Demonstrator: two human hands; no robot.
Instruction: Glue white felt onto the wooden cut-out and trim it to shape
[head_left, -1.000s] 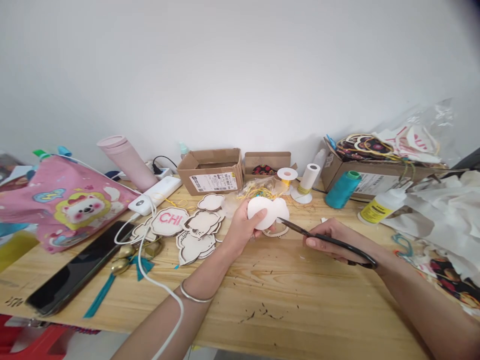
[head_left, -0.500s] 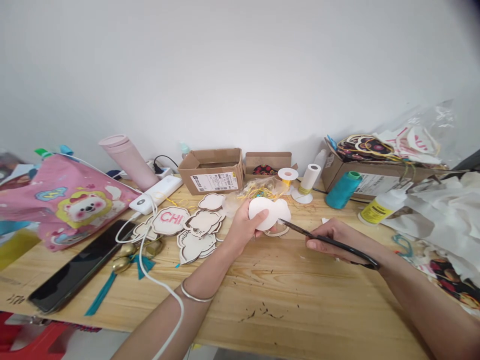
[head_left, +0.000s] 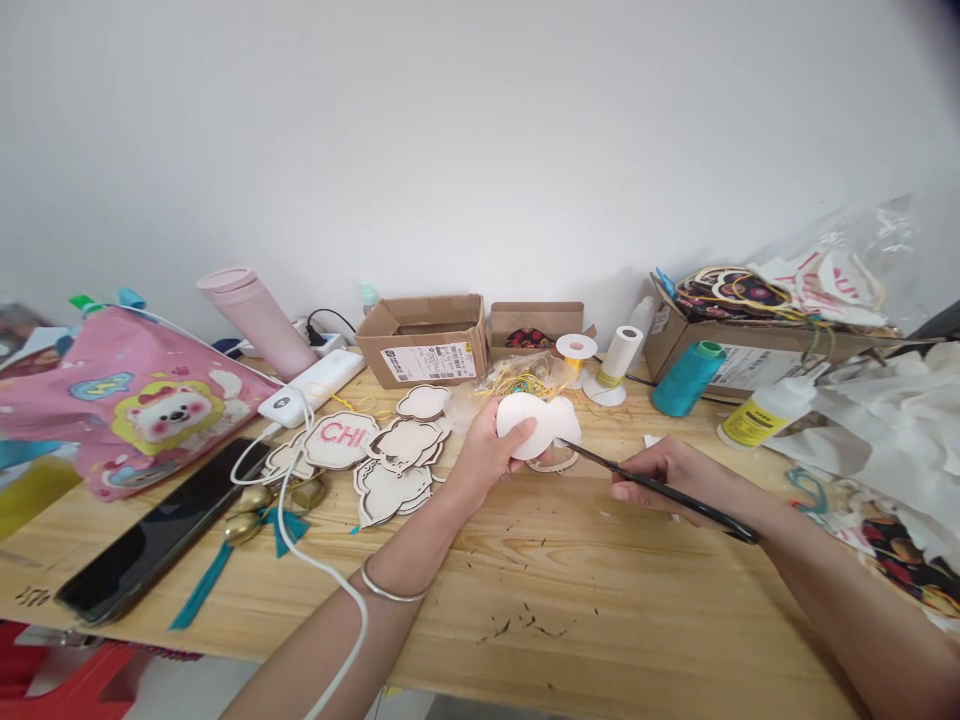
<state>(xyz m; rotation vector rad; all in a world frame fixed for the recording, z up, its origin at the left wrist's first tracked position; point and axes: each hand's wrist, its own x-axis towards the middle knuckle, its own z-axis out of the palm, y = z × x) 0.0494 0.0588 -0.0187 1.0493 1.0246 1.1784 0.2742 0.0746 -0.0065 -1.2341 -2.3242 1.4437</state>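
Between its thumb and fingers my left hand [head_left: 487, 447] holds a white cloud-shaped piece [head_left: 536, 420] above the wooden table. My right hand [head_left: 664, 475] is closed on black scissors [head_left: 637, 478], whose tips touch the piece's lower right edge. Under the piece a pale frame shows in part. Left of my left hand lie several cloud-shaped pieces [head_left: 397, 492], one with pink letters "CHI" [head_left: 341, 437]. Just behind the held piece is a tangle of yellow thread [head_left: 523, 381] in a clear bag.
At the back stand a cardboard box [head_left: 431, 360], spools [head_left: 615, 360] and a teal thread cone [head_left: 684, 382]. A glue bottle [head_left: 761, 412] and white cloth are at right. Left are a phone [head_left: 161, 535], power bank [head_left: 319, 385] and pink bag [head_left: 150, 400]; a white cable crosses my left forearm.
The scissors' blades and handles look slightly closer together. Both hands have hardly moved.
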